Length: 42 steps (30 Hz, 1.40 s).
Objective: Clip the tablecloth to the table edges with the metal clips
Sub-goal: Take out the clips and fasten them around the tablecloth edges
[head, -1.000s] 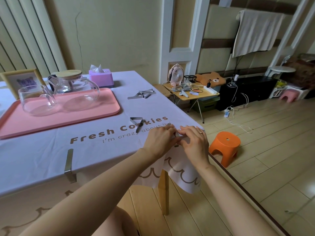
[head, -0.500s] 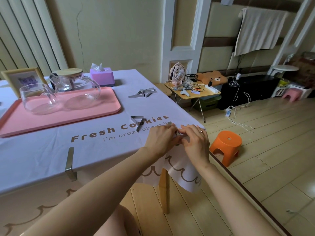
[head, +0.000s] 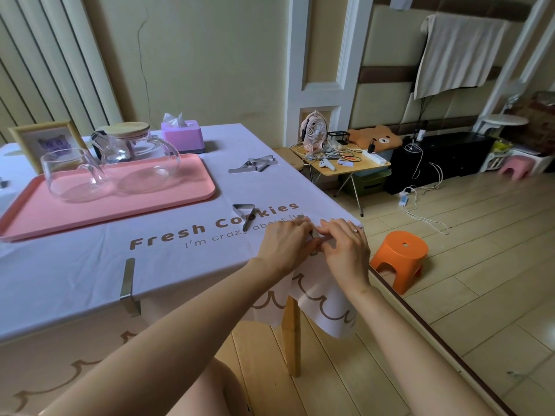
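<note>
A pale lilac tablecloth [head: 186, 265] printed "Fresh Cookies" covers the table. At its near right corner my left hand [head: 285, 246] and my right hand [head: 345, 247] meet, both pinching a metal clip [head: 314, 238] of which only a small grey part shows between the fingers. One metal clip [head: 127, 283] sits fastened over the near edge to the left. A loose clip [head: 244, 213] lies just beyond my left hand. Several more loose clips [head: 255, 165] lie farther back.
A pink tray [head: 186, 190] carries a glass teapot [head: 132, 157] and a glass cup [head: 70, 175]. Behind stand a picture frame [head: 45, 139] and a purple tissue box [head: 181, 135]. An orange stool [head: 401, 259] stands on the floor right of the corner; a cluttered small folding table [head: 342, 163] farther back.
Both hands have stayed pressed together at the table corner; only the camera view has shifted slightly.
</note>
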{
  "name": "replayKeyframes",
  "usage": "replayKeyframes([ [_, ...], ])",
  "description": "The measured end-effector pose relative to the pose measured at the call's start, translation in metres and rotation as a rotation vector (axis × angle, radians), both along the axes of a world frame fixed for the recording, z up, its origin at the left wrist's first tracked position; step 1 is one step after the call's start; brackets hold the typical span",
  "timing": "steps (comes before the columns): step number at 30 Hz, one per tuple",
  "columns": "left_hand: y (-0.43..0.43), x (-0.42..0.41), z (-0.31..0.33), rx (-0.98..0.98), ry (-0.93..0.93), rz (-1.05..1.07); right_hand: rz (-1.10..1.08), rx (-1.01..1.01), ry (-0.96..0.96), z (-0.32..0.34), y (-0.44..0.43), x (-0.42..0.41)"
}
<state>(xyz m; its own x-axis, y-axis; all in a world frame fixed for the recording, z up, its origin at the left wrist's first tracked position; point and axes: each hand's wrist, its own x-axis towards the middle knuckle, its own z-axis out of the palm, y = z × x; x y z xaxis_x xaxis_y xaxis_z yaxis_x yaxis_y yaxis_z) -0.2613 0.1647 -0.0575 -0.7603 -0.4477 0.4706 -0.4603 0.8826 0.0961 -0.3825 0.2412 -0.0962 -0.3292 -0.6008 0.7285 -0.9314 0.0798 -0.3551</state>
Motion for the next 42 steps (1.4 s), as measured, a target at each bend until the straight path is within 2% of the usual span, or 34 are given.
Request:
replayKeyframes([
  [10,0.005,0.013,0.010,0.060,-0.073,-0.059,0.121,0.073,0.010,0.001,0.008,-0.009],
  [13,0.005,0.023,0.018,0.147,-0.015,-0.044,0.162,0.038,-0.042,0.014,0.009,-0.004],
  [16,-0.006,0.041,0.020,0.134,0.075,0.060,0.193,0.045,-0.042,0.023,-0.003,0.012],
  [19,-0.026,0.060,0.020,0.165,0.117,0.246,0.261,0.175,-0.104,0.033,-0.025,0.035],
  [21,-0.041,0.071,0.021,0.176,0.063,0.331,0.322,0.283,-0.110,0.044,-0.044,0.050],
  [24,-0.058,0.084,0.023,0.220,-0.114,0.328,0.437,0.501,-0.112,0.060,-0.068,0.069],
  [27,-0.067,0.093,0.026,0.292,-0.141,0.261,0.410,0.661,-0.076,0.068,-0.083,0.077],
  [34,-0.066,0.113,0.032,0.287,-0.025,0.106,0.412,0.515,-0.100,0.071,-0.092,0.083],
  [37,-0.064,0.127,0.040,0.350,0.003,0.069,0.429,0.487,-0.077,0.075,-0.090,0.089],
  [39,-0.063,0.141,0.046,0.368,0.051,0.015,0.430,0.430,-0.130,0.082,-0.088,0.097],
  [40,-0.062,0.149,0.049,0.338,0.067,0.001,0.433,0.392,-0.187,0.086,-0.087,0.103],
  [42,-0.060,0.164,0.053,0.126,0.075,0.034,0.482,0.347,-0.366,0.093,-0.087,0.117],
])
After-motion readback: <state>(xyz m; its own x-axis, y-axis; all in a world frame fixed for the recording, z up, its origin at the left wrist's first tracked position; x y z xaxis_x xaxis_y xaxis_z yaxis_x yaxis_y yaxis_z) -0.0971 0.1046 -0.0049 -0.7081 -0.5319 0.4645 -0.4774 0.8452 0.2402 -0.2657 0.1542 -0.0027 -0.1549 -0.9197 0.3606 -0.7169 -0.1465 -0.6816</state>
